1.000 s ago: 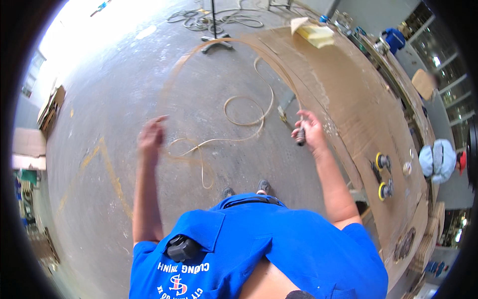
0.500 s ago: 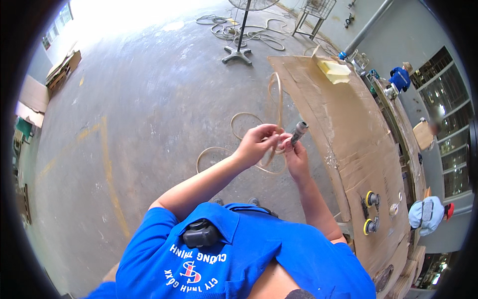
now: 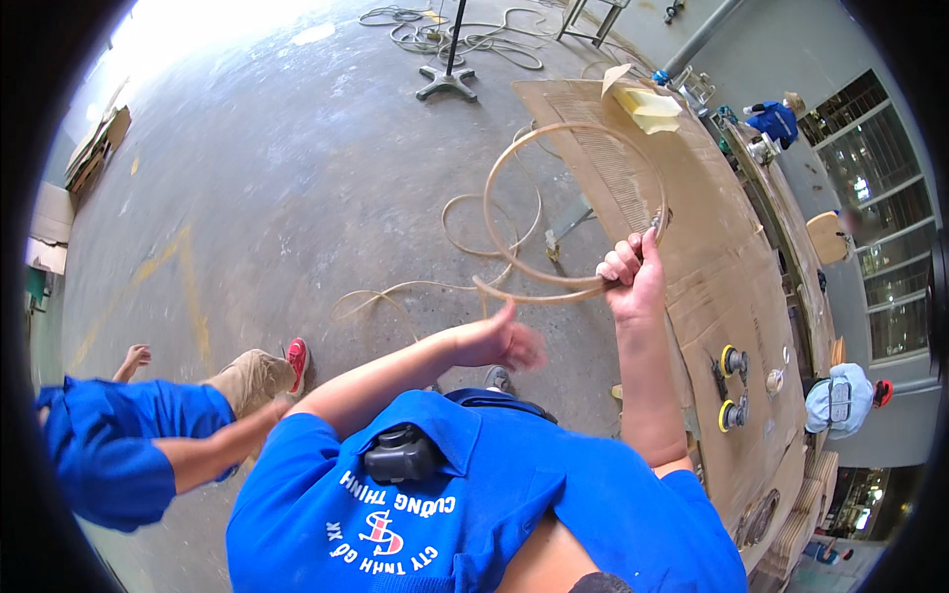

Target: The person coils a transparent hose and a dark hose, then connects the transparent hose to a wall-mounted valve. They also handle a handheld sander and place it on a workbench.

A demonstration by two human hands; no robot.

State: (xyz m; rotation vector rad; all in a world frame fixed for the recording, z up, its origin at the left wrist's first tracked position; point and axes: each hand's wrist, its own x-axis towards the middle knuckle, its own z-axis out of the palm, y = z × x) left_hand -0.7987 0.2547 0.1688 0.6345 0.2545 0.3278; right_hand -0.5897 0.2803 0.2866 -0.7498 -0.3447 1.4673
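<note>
A tan flexible hose (image 3: 486, 203) is looped up in a wide ring in front of me. My right hand (image 3: 636, 275) is closed round it beside the cardboard-covered table, with a grey metal coupling (image 3: 656, 221) showing above the thumb. Below the ring's lower strand, my left hand (image 3: 504, 341) is apart from the hose, thumb raised and nothing visible in it. Its fingers are blurred by motion. More of the hose trails in loose curves over the floor.
On the cardboard-covered table (image 3: 707, 267) lie two sanders with yellow pads (image 3: 733, 362) and a pale yellow block (image 3: 647, 109). A person in blue (image 3: 129, 445) is close on my left. Beyond stand a fan base (image 3: 446, 83) and tangled hoses (image 3: 474, 40).
My right hand has risen, now gripping the hose, which has swung into a large ring. My left hand has let go and dropped back. Another person has come in at left.
</note>
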